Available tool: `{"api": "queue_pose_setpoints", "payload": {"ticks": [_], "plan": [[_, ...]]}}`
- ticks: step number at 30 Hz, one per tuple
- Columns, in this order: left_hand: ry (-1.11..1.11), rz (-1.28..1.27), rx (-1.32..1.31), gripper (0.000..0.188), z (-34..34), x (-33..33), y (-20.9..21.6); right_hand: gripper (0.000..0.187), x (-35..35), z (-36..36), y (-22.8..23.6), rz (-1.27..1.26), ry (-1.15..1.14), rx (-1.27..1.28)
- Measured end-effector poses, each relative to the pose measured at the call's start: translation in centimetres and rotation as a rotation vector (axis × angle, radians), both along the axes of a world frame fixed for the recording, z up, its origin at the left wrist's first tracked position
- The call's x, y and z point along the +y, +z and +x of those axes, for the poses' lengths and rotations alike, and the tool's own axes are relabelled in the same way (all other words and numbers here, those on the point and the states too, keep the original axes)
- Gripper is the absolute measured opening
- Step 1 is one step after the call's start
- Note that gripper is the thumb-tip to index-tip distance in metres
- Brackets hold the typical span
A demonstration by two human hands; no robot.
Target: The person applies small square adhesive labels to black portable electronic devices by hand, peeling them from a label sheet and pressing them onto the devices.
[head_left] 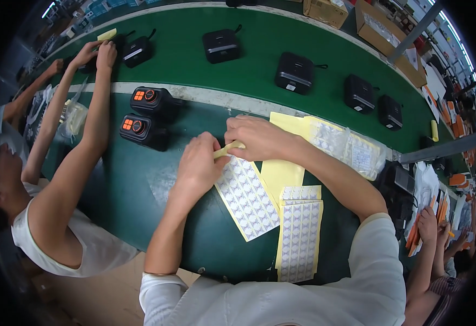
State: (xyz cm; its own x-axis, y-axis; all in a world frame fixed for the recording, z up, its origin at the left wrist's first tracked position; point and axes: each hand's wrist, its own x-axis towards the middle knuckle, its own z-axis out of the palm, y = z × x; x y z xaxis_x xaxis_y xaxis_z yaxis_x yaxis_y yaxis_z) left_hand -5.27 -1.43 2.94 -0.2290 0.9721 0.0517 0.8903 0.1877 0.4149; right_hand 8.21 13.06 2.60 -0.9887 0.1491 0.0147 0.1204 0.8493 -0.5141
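Observation:
A sheet of round white stickers slants across the green table in front of me. Its top edge is bent over, showing a curled yellow strip of backing. My left hand pinches that edge from the left. From the right, my right hand is closed on the same curled edge, its fingertips partly hidden. Plain yellow backing paper lies under my right forearm. Nearer to me is a small stack of sticker sheets. Two black devices with orange buttons stand left of my hands.
Beyond the table's pale edge runs a green conveyor belt with several black cases. A clear plastic bag of sticker sheets lies at the right. Beside me on the left, a co-worker's arms reach to the belt. Other people work at the far right.

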Motion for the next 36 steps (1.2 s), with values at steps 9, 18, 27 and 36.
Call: {"api": "queue_pose_setpoints", "payload": {"ticks": [9,18,27,36], "plan": [[0.034,0.111,-0.751,0.012,-1.7,0.0,0.1,0.021,1.9,1.1,1.3,-0.543,-0.156,-0.003],[0.010,0.204,-0.898,0.010,-1.3,0.2,-0.8,0.019,1.4,0.3,1.7,-0.943,-0.240,-0.044],[-0.073,0.292,-0.888,0.023,-0.2,0.1,-0.9,0.016,1.8,0.5,1.6,-1.004,-0.173,-0.145],[-0.281,0.487,-0.257,0.015,-0.3,0.2,-0.1,0.014,2.1,0.9,1.4,-1.019,-0.213,-0.184]]}}
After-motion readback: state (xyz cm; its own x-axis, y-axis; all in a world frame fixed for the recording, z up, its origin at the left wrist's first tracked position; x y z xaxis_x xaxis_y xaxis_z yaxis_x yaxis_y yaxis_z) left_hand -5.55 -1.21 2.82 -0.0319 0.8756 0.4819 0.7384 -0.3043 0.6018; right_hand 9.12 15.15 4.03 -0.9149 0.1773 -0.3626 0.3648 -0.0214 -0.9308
